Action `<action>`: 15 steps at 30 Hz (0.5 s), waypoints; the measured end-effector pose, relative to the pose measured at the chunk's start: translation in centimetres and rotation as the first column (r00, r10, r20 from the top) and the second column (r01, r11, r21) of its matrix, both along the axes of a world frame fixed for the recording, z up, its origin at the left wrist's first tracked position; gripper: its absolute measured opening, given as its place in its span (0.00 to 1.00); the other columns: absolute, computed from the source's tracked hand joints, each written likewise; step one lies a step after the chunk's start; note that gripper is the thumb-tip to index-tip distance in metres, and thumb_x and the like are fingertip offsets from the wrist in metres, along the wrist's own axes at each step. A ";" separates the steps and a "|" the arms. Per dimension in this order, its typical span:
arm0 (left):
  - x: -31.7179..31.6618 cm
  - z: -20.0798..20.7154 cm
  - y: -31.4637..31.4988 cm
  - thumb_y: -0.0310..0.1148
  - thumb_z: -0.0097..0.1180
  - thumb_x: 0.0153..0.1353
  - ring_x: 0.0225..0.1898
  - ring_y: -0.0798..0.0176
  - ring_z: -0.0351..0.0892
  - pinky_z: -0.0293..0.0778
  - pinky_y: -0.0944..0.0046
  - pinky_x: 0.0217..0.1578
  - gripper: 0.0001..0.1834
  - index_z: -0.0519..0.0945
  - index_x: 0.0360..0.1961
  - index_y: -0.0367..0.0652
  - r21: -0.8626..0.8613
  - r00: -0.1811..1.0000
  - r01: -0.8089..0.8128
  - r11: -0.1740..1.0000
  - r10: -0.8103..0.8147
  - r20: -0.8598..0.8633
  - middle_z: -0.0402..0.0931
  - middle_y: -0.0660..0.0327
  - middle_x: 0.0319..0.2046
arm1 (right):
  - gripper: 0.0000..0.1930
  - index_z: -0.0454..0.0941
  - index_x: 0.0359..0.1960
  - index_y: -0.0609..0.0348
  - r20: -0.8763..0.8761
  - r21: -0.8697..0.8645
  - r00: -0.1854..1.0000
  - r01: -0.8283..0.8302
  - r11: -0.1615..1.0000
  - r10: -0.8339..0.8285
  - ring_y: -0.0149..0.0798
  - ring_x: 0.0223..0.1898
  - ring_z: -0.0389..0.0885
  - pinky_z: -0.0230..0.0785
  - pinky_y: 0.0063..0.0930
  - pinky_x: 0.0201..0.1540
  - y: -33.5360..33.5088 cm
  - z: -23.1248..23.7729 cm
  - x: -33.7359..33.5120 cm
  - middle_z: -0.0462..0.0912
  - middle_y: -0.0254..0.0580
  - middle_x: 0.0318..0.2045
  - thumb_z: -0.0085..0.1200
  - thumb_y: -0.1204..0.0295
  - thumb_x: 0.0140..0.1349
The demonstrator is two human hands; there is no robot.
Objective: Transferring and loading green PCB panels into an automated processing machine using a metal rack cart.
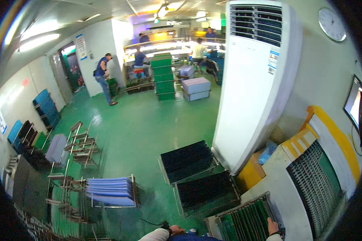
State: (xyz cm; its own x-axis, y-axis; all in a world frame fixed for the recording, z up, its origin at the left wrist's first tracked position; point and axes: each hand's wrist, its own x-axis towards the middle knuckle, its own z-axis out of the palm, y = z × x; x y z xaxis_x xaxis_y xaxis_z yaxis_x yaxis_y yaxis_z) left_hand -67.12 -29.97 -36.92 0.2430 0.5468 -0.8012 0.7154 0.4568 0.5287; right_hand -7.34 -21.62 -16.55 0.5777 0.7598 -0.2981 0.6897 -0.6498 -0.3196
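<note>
At the lower right, my right hand (272, 226) is closed on the right side of a metal rack (265, 199) with a dark band at its wrist. Several thin green panels (245, 220) stand on edge in that rack, side by side. My left hand (175, 229), below a pale sleeve, is low at the bottom edge close to my body; its fingers are too small and blurred to read. Just ahead are two more wire racks filled with dark panels, a nearer one (207, 193) and a farther one (187, 160).
A machine with a slatted conveyor (315, 188) stands at right, beside a tall white air conditioner (249, 88). To the left are a rack of blue-violet panels (110, 190) and bare metal racks (82, 146). Farther off, a person (103, 78) stoops by a green stack; others sit at lit benches.
</note>
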 end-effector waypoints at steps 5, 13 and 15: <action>0.5 -0.9 0.6 0.71 0.47 0.50 0.35 0.56 0.78 0.70 0.56 0.39 0.39 0.83 0.40 0.43 -0.003 0.987 0.076 0.997 -0.075 0.144 0.81 0.54 0.34 | 0.30 0.81 0.37 0.67 -0.124 -0.122 0.992 -0.039 0.992 0.024 0.51 0.42 0.77 0.66 0.42 0.47 0.1 0.6 0.7 0.79 0.56 0.33 0.44 0.46 0.60; 2.7 1.4 1.5 0.69 0.47 0.50 0.36 0.51 0.80 0.71 0.54 0.38 0.37 0.84 0.33 0.42 0.124 0.998 -0.057 0.991 0.055 0.019 0.81 0.50 0.31 | 0.39 0.80 0.39 0.66 -0.055 0.015 0.981 -0.188 0.982 0.188 0.55 0.46 0.75 0.62 0.47 0.50 -1.2 -3.2 3.1 0.80 0.58 0.42 0.37 0.36 0.60; 3.0 1.5 2.1 0.68 0.48 0.51 0.40 0.48 0.79 0.71 0.53 0.42 0.38 0.84 0.35 0.38 0.094 0.999 -0.029 0.995 0.030 -0.013 0.81 0.47 0.35 | 0.38 0.80 0.33 0.67 0.022 -0.001 0.978 -0.207 0.978 0.207 0.55 0.40 0.76 0.63 0.47 0.46 -1.3 -3.9 3.2 0.80 0.58 0.35 0.36 0.37 0.61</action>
